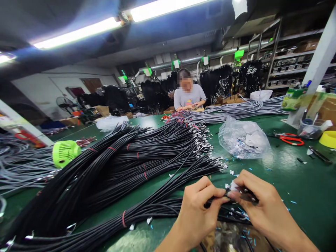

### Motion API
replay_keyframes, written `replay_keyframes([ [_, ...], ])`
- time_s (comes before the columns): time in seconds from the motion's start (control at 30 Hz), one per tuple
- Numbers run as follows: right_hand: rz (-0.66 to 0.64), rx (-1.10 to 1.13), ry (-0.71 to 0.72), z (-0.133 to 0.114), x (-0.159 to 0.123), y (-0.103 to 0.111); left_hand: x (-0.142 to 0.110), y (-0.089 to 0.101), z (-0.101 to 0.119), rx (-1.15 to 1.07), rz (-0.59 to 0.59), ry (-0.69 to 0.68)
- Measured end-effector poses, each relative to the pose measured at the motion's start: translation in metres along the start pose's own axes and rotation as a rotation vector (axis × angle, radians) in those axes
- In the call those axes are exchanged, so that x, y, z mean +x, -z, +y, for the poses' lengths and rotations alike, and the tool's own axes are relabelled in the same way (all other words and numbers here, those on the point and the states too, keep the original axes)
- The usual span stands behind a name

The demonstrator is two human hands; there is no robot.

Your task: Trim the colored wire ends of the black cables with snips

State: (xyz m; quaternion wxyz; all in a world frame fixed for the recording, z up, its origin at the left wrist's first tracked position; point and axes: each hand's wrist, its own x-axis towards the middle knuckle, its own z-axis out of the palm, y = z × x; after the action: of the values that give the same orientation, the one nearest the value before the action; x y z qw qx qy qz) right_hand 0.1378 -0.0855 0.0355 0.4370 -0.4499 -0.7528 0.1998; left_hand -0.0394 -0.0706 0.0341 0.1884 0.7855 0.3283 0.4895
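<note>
My left hand (pixel 195 210) pinches the end of a black cable (pixel 219 200) between thumb and fingers, low in the middle of the view. My right hand (pixel 258 206) meets it from the right and grips a small white connector (pixel 233 185) at that cable's tip. Both hands hover just above the green table (pixel 288 175). Large bundles of black cables (pixel 126 164), tied with red bands, fan out to the left of my hands, their bare wire tips pointing right.
A clear plastic bag (pixel 244 140) of small parts lies beyond my hands. Red-handled scissors (pixel 291 139), a yellow bowl (pixel 328 139) and tubs stand at the right. A green fan (pixel 65 153) sits left. Grey cable bundles (pixel 236 110) lie far back, where another person (pixel 189 94) works.
</note>
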Motion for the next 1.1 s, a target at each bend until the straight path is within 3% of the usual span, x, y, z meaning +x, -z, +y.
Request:
replay_keyframes([
  [0.13, -0.256, 0.304, -0.046, -0.005, 0.001, -0.001, 0.005, 0.01, 0.001, -0.098, -0.162, 0.034],
  [0.2, -0.292, 0.341, -0.025, -0.005, 0.0, -0.003, 0.008, 0.013, 0.003, -0.132, -0.245, 0.071],
  [0.27, -0.163, 0.183, 0.033, -0.001, -0.001, -0.003, 0.009, 0.012, 0.005, -0.121, -0.276, 0.1],
  [0.37, 0.143, -0.123, 0.106, 0.01, 0.0, 0.003, 0.008, 0.008, 0.006, -0.119, -0.263, 0.141],
  [0.5, 0.684, -0.283, -0.102, 0.019, 0.003, 0.017, 0.008, 0.006, 0.004, -0.263, -0.223, 0.207],
  [0.53, 0.678, -0.235, -0.091, 0.017, 0.004, 0.018, 0.008, 0.006, 0.003, -0.295, -0.219, 0.232],
  [0.7, 0.2, 0.004, 0.101, 0.001, 0.005, 0.008, 0.008, 0.003, 0.0, -0.323, -0.183, 0.284],
  [0.77, 0.091, 0.039, 0.128, -0.003, 0.005, 0.005, 0.007, 0.003, 0.0, -0.292, -0.156, 0.273],
  [1.1, 0.11, 0.015, 0.072, -0.006, 0.003, 0.002, 0.003, 0.001, 0.002, -0.212, -0.154, 0.202],
])
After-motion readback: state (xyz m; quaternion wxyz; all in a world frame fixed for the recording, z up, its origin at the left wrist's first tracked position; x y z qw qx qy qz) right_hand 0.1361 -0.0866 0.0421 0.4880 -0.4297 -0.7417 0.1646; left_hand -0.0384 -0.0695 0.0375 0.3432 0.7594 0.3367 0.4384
